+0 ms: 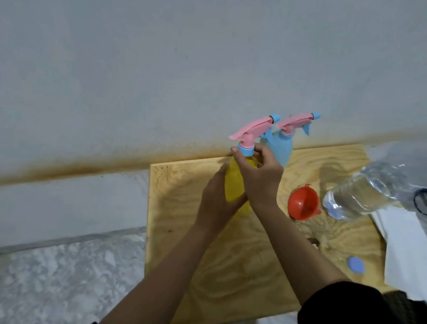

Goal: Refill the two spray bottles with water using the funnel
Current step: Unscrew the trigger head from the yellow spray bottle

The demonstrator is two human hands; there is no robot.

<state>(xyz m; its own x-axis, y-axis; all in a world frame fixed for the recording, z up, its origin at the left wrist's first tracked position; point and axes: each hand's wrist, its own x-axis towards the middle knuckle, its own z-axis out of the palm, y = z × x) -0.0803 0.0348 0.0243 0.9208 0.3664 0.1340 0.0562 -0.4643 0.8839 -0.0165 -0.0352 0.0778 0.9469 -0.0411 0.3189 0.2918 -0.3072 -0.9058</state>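
The board (170, 222) lies open at left; funnel (303, 203), water bottle (372, 190) and cap (355, 265) crowd the right, blue sprayer (281, 149) the back.

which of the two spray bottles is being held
The yellow plastic spray bottle: the left hand grips its body, the right hand its blue collar. The blue spray bottle stands ungripped behind it.

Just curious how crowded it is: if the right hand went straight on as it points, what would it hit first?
The collar of the yellow spray bottle, which the right hand grips. Beyond, probably the wall; the blue spray bottle seems right of that line, depth unclear.
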